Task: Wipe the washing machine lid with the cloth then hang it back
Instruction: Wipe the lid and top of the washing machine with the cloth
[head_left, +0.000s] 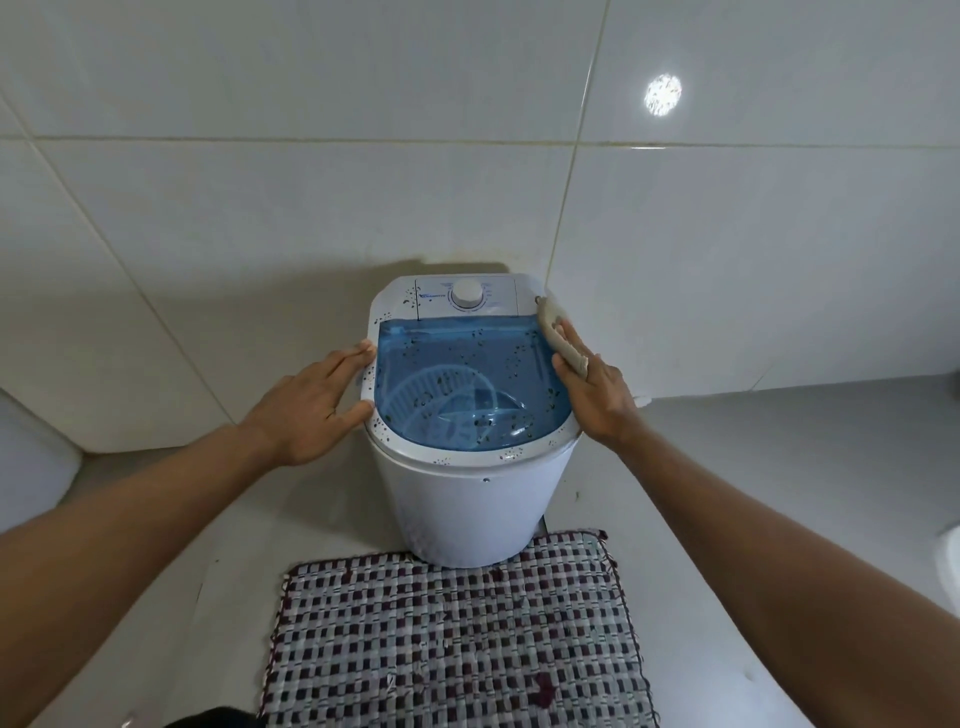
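A small white washing machine (467, 499) stands against the tiled wall, with a see-through blue lid (457, 374) speckled with dark spots. My left hand (311, 405) lies flat against the lid's left rim, fingers spread, holding nothing. On the right rim rests my right hand (592, 389), with a folded beige cloth (558, 332) held between its fingers. The cloth lies along the lid's back right edge. A white dial (467, 294) sits on the control panel behind the lid.
A checked woven mat (457, 634) lies on the floor in front of the machine. White wall tiles rise behind it. A white object (31, 457) stands at the left edge and another white thing (948, 561) at the right edge.
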